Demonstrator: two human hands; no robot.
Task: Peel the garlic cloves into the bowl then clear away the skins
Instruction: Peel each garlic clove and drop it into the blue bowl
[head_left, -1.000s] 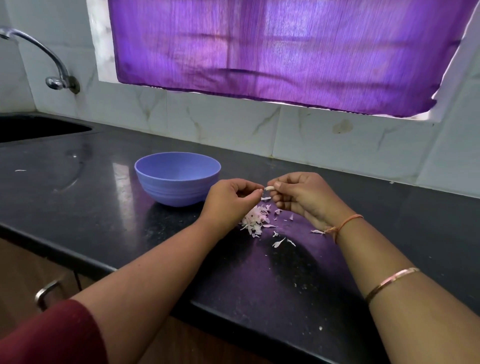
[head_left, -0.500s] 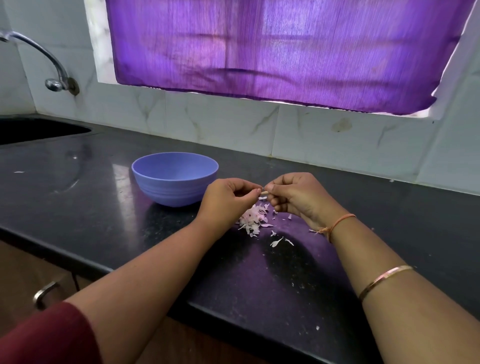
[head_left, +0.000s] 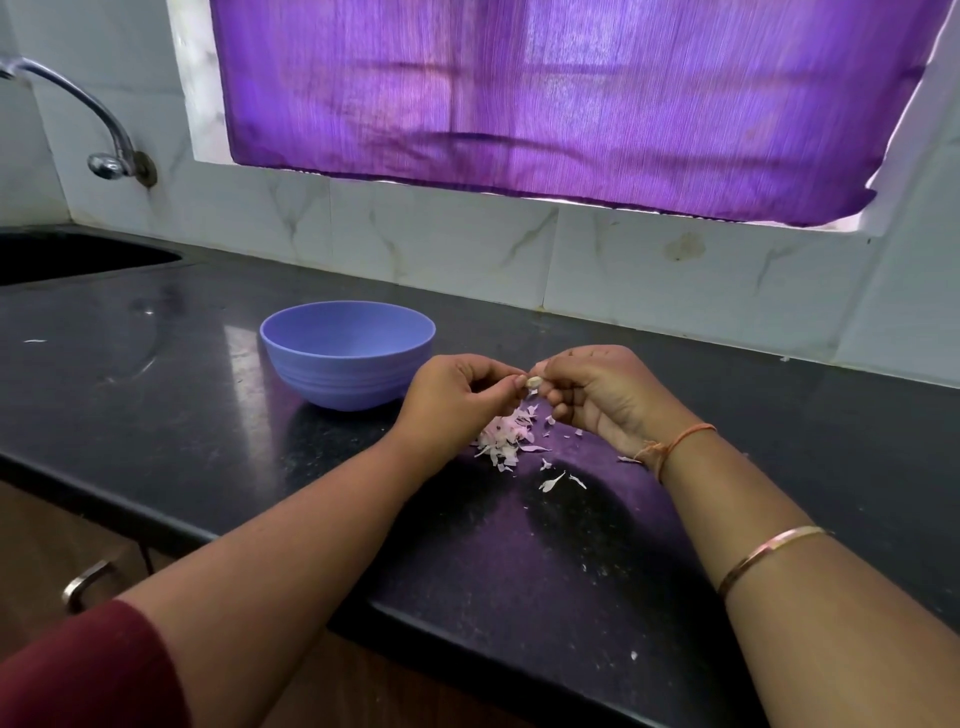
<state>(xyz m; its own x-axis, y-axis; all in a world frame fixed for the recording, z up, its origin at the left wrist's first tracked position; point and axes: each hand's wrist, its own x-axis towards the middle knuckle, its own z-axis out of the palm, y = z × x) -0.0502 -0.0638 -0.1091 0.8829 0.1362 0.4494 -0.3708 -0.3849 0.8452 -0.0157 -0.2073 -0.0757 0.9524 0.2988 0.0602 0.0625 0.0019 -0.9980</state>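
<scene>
Black counter (head_left: 156, 395), mid-frame: small garlic clove (head_left: 532, 383) pinched between curled fingertips of left hand (head_left: 457, 397) and right hand (head_left: 608, 395), just right of bowl (head_left: 337, 382); likely light, firm, slippery, best nipped at ends.

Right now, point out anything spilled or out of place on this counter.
Garlic skins lie scattered on the black countertop right of the purple bowl, with stray flakes near the sink and the front edge. Peeling litter; nothing damaged.
</scene>
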